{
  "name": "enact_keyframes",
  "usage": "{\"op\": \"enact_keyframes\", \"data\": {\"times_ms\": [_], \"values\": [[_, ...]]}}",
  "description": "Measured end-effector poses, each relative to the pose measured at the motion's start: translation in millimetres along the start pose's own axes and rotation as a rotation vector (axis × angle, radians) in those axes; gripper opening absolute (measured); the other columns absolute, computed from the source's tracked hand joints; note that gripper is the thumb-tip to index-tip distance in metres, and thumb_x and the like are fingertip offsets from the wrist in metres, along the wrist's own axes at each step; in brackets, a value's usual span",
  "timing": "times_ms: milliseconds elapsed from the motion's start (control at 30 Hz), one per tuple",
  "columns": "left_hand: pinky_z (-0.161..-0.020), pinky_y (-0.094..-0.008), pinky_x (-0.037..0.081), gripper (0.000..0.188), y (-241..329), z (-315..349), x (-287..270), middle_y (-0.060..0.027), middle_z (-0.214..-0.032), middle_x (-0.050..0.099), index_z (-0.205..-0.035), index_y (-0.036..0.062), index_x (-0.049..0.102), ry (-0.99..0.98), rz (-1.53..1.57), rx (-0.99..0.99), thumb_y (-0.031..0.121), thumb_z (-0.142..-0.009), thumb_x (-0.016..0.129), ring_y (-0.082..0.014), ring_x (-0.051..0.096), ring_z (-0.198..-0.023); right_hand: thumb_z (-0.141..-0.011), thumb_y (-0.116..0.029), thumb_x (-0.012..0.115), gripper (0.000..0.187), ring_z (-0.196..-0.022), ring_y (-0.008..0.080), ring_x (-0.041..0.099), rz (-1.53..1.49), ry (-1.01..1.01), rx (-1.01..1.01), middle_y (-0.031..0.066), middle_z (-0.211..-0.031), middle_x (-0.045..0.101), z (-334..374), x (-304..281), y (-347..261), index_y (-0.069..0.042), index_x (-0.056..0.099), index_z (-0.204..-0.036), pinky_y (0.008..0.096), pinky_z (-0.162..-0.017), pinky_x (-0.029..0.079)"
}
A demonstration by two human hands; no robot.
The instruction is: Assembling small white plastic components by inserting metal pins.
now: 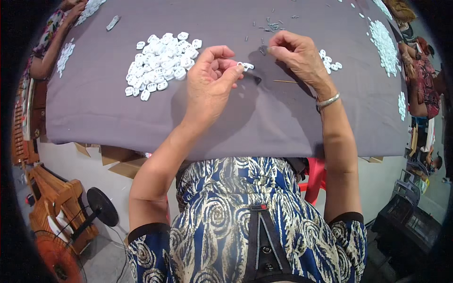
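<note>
My left hand point(211, 78) is closed, thumb against fingers, on a small white plastic piece point(247, 66) with a hole in it, held a little above the grey cloth. To its left lies a heap of white plastic pieces point(163, 61), many showing two dark holes. My right hand point(296, 53) is pinched at the near side of some scattered small grey spring-like pieces point(272, 26). Whatever its fingertips hold is too small to make out. A few more white pieces point(330, 60) lie just right of that hand, and a thin wooden stick point(285, 81) rests below it.
Grey cloth point(292, 127) covers the table. Further white heaps point(384, 47) lie along its right side. Other people sit at the far left point(49, 52) and right point(422, 80). A fan point(101, 207) and cardboard boxes point(125, 162) stand below the left edge.
</note>
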State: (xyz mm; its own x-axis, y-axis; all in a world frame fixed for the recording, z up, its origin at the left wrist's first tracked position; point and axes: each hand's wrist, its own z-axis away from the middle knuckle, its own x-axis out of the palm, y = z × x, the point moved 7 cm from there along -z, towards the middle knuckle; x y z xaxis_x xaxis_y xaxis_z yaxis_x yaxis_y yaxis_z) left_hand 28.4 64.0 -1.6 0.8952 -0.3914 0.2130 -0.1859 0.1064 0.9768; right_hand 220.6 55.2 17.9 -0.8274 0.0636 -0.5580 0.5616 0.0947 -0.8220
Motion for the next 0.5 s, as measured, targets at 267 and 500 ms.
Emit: {"op": "enact_keyframes", "data": {"times_ms": [267, 500], "values": [[-0.063, -0.0192, 0.048, 0.028, -3, 4, 8, -0.0031, -0.089, 0.059, -0.112, 0.0009, 0.053, -0.033, 0.045, -0.021, 0.000, -0.086, 0.063, -0.0082, 0.058, -0.077, -0.086, -0.011, 0.063, 0.008, -0.053, 0.0017, 0.047, -0.550, -0.031, 0.210, -0.0010, -0.072, 0.060, 7, 16, -16, -0.004, 0.060, -0.083, 0.0168, -0.045, 0.038], [-0.064, -0.0197, 0.049, 0.030, -3, 4, 5, -0.0034, -0.090, 0.059, -0.113, 0.0013, 0.053, -0.038, 0.035, -0.038, 0.001, -0.085, 0.064, -0.0089, 0.059, -0.077, -0.090, -0.012, 0.060, 0.011, -0.062, 0.0028, 0.049, -0.606, -0.044, 0.189, -0.0006, -0.079, 0.060, 8, 26, -23, -0.002, 0.062, -0.096, 0.0163, -0.055, 0.042]]}}
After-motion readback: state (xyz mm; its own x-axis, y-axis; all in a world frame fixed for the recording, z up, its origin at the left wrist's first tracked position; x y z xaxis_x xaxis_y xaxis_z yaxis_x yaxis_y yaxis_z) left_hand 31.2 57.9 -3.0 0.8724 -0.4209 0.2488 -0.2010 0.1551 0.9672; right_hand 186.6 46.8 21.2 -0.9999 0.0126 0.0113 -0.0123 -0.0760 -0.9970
